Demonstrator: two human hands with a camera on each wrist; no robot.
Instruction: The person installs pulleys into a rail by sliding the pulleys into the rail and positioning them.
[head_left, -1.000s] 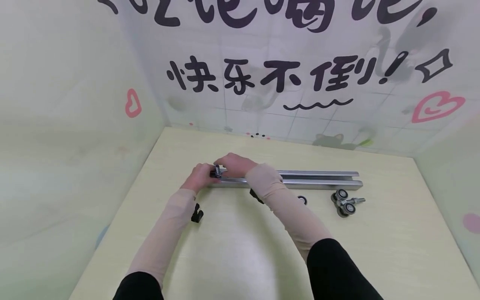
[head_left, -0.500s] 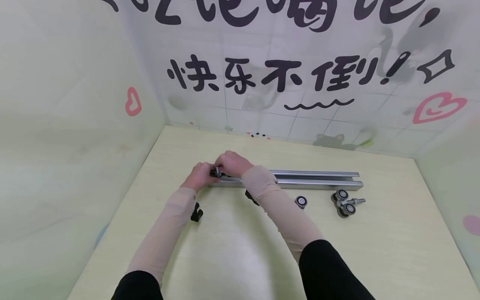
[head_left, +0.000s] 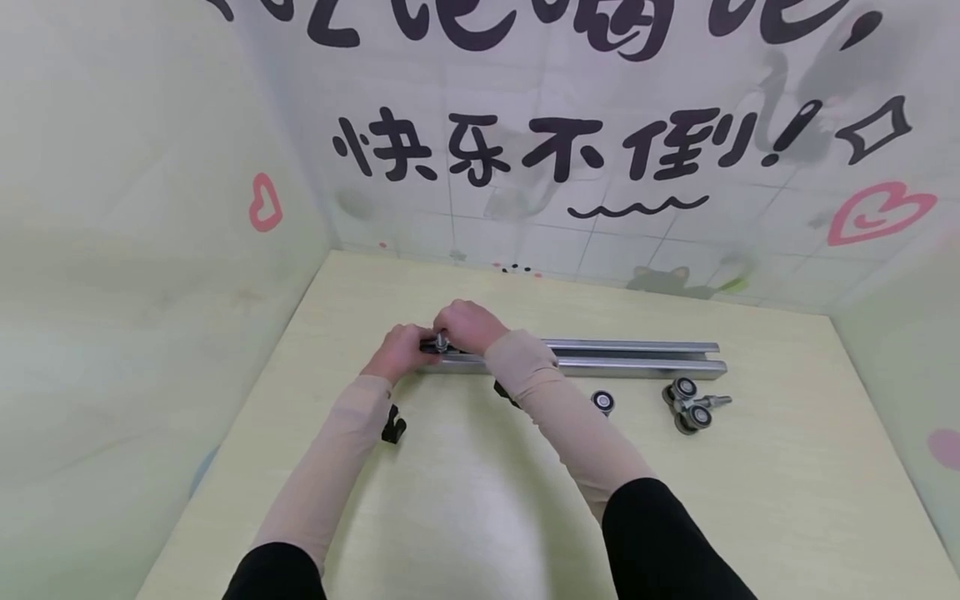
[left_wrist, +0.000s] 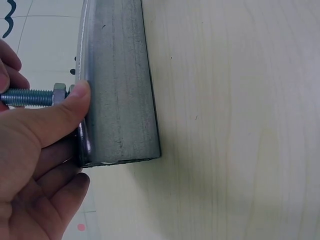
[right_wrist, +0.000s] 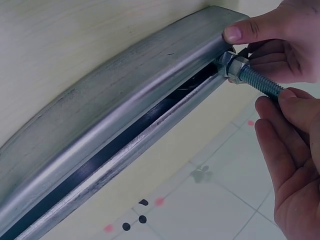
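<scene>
Bolt (right_wrist: 261, 83) stood up out of slot (right_wrist: 150, 118) in rail (head_left: 637, 364)

R hand (head_left: 469, 326) had grip pinched on bolt's threaded end; L hand's (head_left: 398, 353) was clamped on rail's L end, thumb (left_wrist: 62, 108) on near edge. Nuts (right_wrist: 239, 68) sat at slot mouth; couldn't tell what's below. Rail lay on tabletop (head_left: 810, 500), wheeled trolley (head_left: 684, 406) nr its R end.

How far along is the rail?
Looks done: bolt stands in the slot near one end of the rail. In hand: right hand pinches bolt threads; left hand holds the rail end. Probably remaining: roller, partly hidden wheel, two black parts, all lying on the table.
</scene>
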